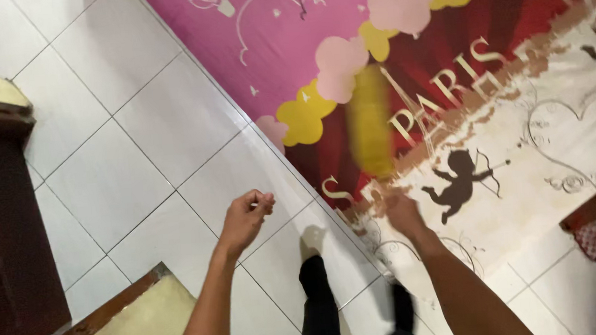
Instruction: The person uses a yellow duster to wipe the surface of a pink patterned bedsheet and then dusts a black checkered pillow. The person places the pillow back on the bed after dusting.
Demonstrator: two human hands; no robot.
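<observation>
The right hand gripped the lower end of a blurred yellow object, fingers wrapped around it, holding it up over the pink and red patterned mat. The left hand hung over the white tiled floor, fingertips pinched loosely together, holding nothing I could make out.

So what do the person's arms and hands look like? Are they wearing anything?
Both arms are bare all the way to the bottom edge of the picture: no sleeves show. The left hand has no glove, ring, watch or bracelet that can be seen. The right hand is blurred, so small things on it cannot be told, but no glove or sleeve shows there either.
</observation>
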